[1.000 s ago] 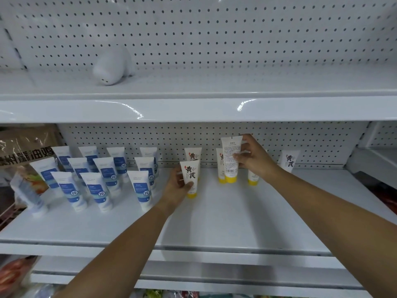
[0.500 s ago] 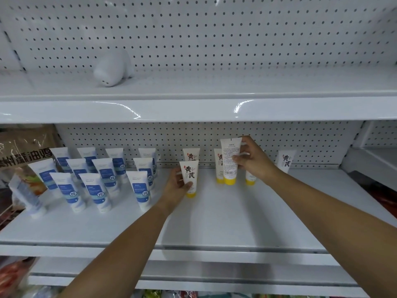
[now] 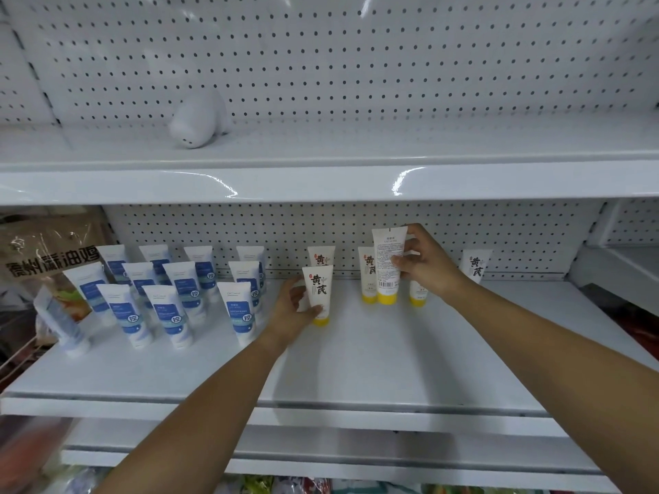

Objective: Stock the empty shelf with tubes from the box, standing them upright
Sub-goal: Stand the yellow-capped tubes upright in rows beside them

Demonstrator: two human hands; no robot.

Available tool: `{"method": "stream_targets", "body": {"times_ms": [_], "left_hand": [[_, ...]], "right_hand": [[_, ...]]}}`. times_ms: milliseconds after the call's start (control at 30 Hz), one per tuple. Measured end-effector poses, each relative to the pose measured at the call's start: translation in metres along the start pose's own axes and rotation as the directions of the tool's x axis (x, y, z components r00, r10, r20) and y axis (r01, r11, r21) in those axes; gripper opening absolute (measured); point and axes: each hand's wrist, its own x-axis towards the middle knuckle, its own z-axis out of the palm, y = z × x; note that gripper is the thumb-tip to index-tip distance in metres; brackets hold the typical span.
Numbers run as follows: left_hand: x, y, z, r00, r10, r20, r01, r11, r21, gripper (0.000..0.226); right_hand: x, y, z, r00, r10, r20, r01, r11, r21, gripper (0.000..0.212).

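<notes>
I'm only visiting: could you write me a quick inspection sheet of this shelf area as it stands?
Surface: white shelf, partly stocked.
Job's things: blue-labelled tubes stand cap-down at left; yellow-capped tubes stand mid-shelf; box not in view.
Clutter: white rounded object on upper shelf.
Hands: left hand grips front tube; right hand grips barcode-side tube.
Cables: nothing seen.
Surroundings: pegboard behind; snack bag far left.
</notes>
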Motion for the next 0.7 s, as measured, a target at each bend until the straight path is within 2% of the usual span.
{"method": "stream_targets", "body": {"times_ms": [133, 233, 400, 567, 700], "left_hand": [[-0.007, 0.019, -0.008, 0.996, 0.052, -0.074, -0.048, 0.997, 0.06, 0.089], [-0.013, 0.038, -0.011, 0.989, 0.078, -0.126, -0.076, 0.997, 0.021, 0.097], [-0.03, 0.077, -0.003, 0.964, 0.148, -0.22, -0.162, 0.986, -0.048, 0.078], [-0.047, 0.103, 0.027, 0.951, 0.258, -0.169, -0.274, 0.959, -0.079, 0.054], [-0.056, 0.108, 0.06, 0.956, 0.287, -0.067, -0.293, 0.951, -0.102, 0.051]], "right_hand": [[-0.003, -0.007, -0.002, 1.0, -0.007, 0.0, 0.007, 1.0, -0.002, 0.039], [-0.003, -0.013, -0.003, 1.0, -0.023, 0.0, 0.023, 0.999, -0.029, 0.039], [-0.005, -0.022, -0.003, 1.0, -0.031, 0.003, 0.031, 0.999, -0.013, 0.037], [-0.008, -0.028, -0.002, 0.999, -0.045, 0.003, 0.045, 0.999, 0.013, 0.038], [-0.011, -0.029, 0.0, 0.999, -0.053, 0.004, 0.053, 0.999, -0.009, 0.039]]}}
